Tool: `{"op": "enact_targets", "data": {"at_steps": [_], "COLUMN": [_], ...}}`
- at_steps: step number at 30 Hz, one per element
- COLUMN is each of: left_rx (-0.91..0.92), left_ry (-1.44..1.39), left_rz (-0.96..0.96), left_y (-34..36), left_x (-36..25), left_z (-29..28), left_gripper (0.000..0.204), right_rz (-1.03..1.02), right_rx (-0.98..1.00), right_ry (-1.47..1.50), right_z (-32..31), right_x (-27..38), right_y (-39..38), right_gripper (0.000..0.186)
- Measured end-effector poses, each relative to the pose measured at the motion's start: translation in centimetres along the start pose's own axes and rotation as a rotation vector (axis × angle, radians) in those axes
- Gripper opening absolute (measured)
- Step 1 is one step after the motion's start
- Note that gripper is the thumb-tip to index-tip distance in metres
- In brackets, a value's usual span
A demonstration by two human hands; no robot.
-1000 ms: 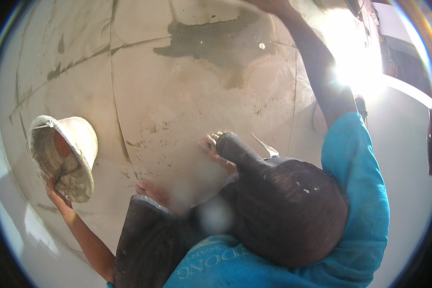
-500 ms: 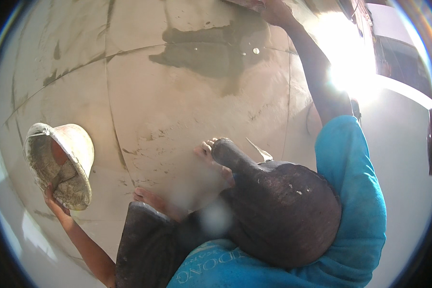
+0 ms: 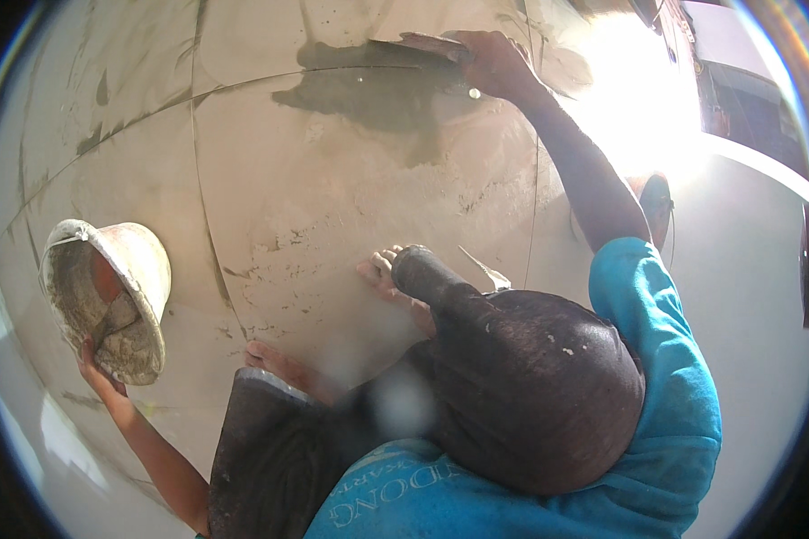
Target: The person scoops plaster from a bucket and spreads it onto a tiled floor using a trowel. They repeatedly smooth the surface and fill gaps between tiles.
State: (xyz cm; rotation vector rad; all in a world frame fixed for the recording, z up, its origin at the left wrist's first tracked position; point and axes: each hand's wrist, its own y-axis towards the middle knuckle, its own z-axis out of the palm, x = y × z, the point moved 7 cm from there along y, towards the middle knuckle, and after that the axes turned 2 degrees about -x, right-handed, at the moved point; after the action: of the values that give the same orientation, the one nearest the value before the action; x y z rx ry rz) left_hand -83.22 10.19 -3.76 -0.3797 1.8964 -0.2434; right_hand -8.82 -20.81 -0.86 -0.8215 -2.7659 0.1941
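A worn, pale bucket point(image 3: 139, 260) tips on its side at the left, its open mouth facing me and its inside crusted with greyish residue. My left hand point(image 3: 103, 370) grips the lower rim, fingers curled over the edge. At the far end of the tiles, my right hand point(image 3: 494, 65) is closed on a thin, flat scraper point(image 3: 427, 43), whose exact kind is hard to make out. The blade points left, over a wet grey-green smear point(image 3: 368, 99) that crosses a tile joint.
Large beige floor tiles point(image 3: 333, 180) with dark joints and streaks stretch ahead. My bare foot point(image 3: 386, 269) and the other foot point(image 3: 283, 364) rest on them. A pale wall point(image 3: 737, 296) rises at the right. Strong sunlight glares at upper right. A slipper-like object point(image 3: 656, 211) shows beside my right arm.
My right hand and the scraper have come nearer and a little left over the wet smear. My left hand stays on the bucket, which sits nearly the same.
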Motion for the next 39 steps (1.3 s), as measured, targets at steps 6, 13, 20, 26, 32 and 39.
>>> {"op": "enact_targets", "data": {"at_steps": [6,13,20,26,32,39], "left_rx": [0.024,-0.017,0.067,-0.010,0.052,0.052], "left_ry": [0.014,0.019,-0.070,0.022,-0.038,0.021], "left_rz": [0.000,-0.017,-0.040,0.009,0.006,-0.014], "left_y": [0.5,-0.7,0.0,-0.4,-0.7,-0.2], "left_x": [0.5,-0.3,0.2,-0.2,-0.5,0.1], "left_z": [-0.5,0.4,-0.4,-0.7,0.3,0.7], "left_gripper": [0.058,0.058,0.061,0.058,0.060,0.064], "right_rz": [0.114,0.171,0.494,0.415,0.313,-0.043], "right_rx": [0.082,-0.292,-0.340,-0.180,0.060,0.017], "right_ry": [-0.051,-0.100,-0.058,0.083,0.061,0.079], "right_z": [-0.9,-2.3,1.0,0.4,-1.9,-0.7], "right_x": [1.8,-11.5,-19.4,-8.9,2.2,0.7], "right_y": [-1.5,0.3,0.4,-1.8,-3.0,-8.0], "right_gripper": [0.031,0.034,0.037,0.040,0.056,0.038]}}
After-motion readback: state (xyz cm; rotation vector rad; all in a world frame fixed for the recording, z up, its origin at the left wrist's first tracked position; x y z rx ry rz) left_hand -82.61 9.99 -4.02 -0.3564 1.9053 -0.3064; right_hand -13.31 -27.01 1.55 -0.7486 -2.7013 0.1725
